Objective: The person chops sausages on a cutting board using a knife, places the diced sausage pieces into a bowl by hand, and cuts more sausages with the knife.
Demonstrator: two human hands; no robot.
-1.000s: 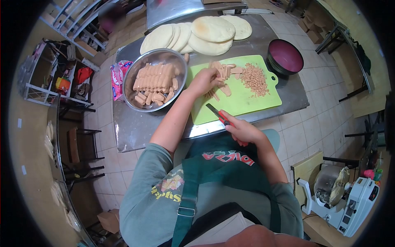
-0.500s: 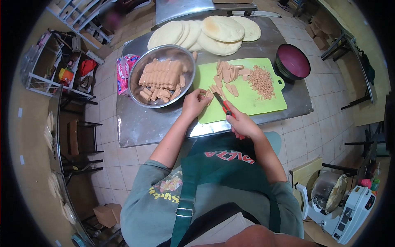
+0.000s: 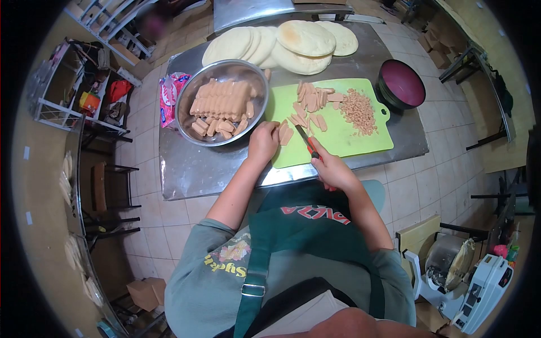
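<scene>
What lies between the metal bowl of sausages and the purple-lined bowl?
A green cutting board carrying sliced sausage and finely diced sausage lies between the metal bowl and the purple-lined bowl in the head view.

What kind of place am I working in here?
Probably a small pizza or bakery kitchen: flat round breads on a metal table, a countertop mixer, and an apron reading "pizza".
</scene>
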